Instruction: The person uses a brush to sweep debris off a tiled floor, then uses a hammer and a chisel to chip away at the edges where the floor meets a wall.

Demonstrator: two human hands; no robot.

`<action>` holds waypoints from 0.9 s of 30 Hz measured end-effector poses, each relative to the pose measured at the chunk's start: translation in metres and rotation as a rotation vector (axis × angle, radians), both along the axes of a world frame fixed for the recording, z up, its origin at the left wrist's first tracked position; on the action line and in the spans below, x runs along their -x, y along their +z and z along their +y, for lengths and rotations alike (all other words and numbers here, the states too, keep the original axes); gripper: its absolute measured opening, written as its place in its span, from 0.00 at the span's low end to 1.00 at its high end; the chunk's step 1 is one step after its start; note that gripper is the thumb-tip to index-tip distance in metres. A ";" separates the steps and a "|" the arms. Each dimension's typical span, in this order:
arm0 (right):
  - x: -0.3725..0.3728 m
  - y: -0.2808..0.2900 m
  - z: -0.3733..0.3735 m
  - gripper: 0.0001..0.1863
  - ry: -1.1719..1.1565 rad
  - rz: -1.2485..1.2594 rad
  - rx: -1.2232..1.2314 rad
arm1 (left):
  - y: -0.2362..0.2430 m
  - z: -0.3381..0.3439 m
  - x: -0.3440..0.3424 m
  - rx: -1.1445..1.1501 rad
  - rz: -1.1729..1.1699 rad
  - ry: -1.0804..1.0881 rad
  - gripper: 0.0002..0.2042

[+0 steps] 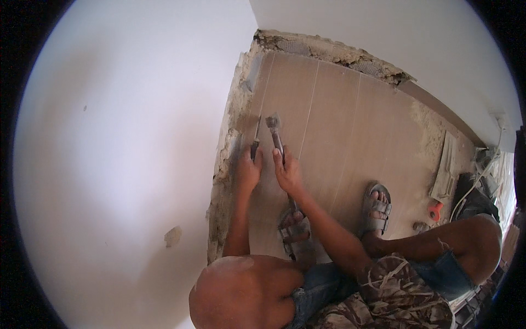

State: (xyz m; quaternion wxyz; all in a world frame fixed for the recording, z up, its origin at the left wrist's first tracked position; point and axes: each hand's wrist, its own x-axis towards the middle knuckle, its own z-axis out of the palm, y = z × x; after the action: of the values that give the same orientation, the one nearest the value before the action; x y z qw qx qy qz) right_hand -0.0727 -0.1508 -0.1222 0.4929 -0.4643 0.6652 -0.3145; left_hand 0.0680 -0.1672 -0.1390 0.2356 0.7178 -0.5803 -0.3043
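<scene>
My left hand (249, 171) is closed around the dark handle of a slim tool (258, 129) with a thin metal shaft. Whether it is a chisel or a screwdriver I cannot tell. Its tip points away from me, close to the rough strip (232, 138) at the foot of the left wall. Just to the right, my right hand (288, 174) grips a hammer (275, 130) by its handle, thumb laid along it. The hammer's dusty head is level with the slim tool's shaft and apart from it. Below my right hand, the handle's lower end passes near my sandalled foot.
White walls meet at a far corner, with broken plaster (329, 50) along their base. Brown plank-patterned floor (339, 126) spreads between. To the right lie long flat strips (445, 167), an orange-red ring-shaped thing (435, 211), a white cable (475, 183) and dark bags. My feet wear sandals (377, 208).
</scene>
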 end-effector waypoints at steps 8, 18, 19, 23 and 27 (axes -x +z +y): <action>0.045 0.043 -0.067 0.21 0.302 0.152 0.304 | 0.027 -0.011 0.000 -0.118 -0.029 0.046 0.25; 0.081 0.016 -0.107 0.22 0.679 0.522 0.284 | 0.019 -0.012 0.000 -0.088 0.057 0.028 0.23; 0.080 0.017 -0.109 0.23 0.684 0.508 0.260 | 0.019 -0.014 -0.001 -0.102 0.068 0.018 0.23; 0.083 0.032 -0.104 0.25 0.689 0.406 0.253 | 0.016 -0.009 0.002 -0.134 0.019 0.034 0.23; 0.074 0.019 -0.110 0.25 0.662 0.437 0.214 | 0.024 -0.011 0.005 -0.136 -0.049 0.049 0.26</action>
State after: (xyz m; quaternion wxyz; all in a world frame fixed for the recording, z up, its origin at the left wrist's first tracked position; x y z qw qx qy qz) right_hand -0.1467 -0.2608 -0.1034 0.3634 -0.7578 0.5326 -0.1002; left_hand 0.0626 -0.1782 -0.1152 0.1794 0.7534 -0.5460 -0.3196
